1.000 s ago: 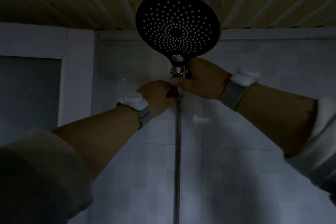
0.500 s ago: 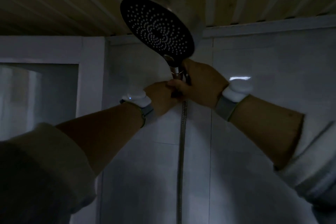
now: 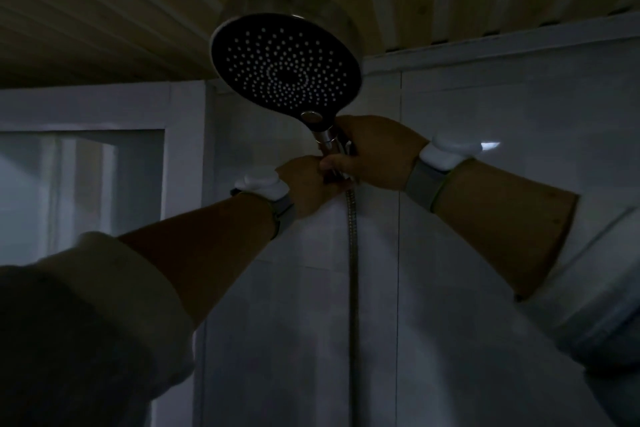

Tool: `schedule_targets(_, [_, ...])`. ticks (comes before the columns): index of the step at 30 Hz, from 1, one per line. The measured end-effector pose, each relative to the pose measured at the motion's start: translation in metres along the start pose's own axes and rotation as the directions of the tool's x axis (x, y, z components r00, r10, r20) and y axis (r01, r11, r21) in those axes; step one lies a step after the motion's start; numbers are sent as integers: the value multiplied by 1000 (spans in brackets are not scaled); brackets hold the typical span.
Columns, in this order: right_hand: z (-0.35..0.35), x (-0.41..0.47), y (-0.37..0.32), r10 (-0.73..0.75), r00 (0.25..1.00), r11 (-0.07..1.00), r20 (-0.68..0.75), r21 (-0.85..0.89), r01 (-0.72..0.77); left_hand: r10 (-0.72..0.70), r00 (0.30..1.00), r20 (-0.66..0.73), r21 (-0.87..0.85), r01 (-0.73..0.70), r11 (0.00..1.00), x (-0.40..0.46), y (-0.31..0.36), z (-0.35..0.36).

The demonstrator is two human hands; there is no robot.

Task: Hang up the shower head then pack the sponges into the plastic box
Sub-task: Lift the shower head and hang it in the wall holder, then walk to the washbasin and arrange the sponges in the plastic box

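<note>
Head view, dim light. The shower head [image 3: 286, 66] sits high in the upper centre of the frame, under the wooden slat ceiling [image 3: 104, 10], its face tilted down toward the camera. The right hand [image 3: 374, 152] is closed around the chromed handle just below the disc. The left hand [image 3: 308, 184] is closed lower down, where the handle meets the hose [image 3: 352, 270]; whether its grip takes the handle or a wall bracket cannot be told, as the fingers hide that spot. No sponges or plastic box are in view.

Handling, as judged: the head looks rigid and top-heavy, its smooth chrome likely slippery, so the handle is the sound place to hold. The hose is ribbed metal, flexible, hanging straight down against the pale tiled wall [image 3: 485, 253]. The face is a dark round plate with concentric rings of pale nozzles.
</note>
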State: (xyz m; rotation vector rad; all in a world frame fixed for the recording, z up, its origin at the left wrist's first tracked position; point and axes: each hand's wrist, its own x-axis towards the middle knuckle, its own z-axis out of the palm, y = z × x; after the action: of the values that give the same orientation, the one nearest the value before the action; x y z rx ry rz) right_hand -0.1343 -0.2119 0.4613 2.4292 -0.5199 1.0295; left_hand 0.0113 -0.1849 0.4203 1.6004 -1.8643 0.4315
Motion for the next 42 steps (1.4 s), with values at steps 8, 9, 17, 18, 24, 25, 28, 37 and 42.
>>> schedule_targets(8, [1, -4, -1, 64, 998, 997, 0, 44, -64, -16, 997, -75, 21, 18, 1000, -6, -4, 0])
schedule_targets(9, [-3, -4, -1, 67, 997, 997, 31, 23, -68, -22, 996, -91, 19, 24, 1000, -7, -4, 1])
schedule_targets(17, [3, -13, 6, 136, 984, 988, 113, 64, -144, -14, 997, -80, 144, 25, 989, -7, -5, -3])
schedule_targets(18, [5, -18, 10, 157, 982, 982, 103, 86, -166, -3, 997, -71, 133, 13, 991, -6, -6, -4])
schedule_targets(24, [12, -34, 8, 245, 969, 949, -23, 209, -235, 78, 997, 26, 36, -79, 996, 2, -22, 0])
schedule_targets(25, [13, -33, 4, 244, 969, 953, -34, 195, -234, 98, 995, 6, 28, -98, 995, 2, -24, 1])
schedule_targets(28, [17, -28, -7, 260, 963, 954, -64, 171, -246, 137, 991, -11, 0, -137, 991, 6, -32, 5])
schedule_targets(37, [31, -44, -27, 442, 892, 895, -91, 105, -433, 301, 952, 52, -103, -295, 950, -6, -55, 14])
schedule_targets(42, [29, -75, -46, 548, 828, 835, -123, 23, -549, 412, 909, 67, -156, -399, 904, -30, -53, 33])
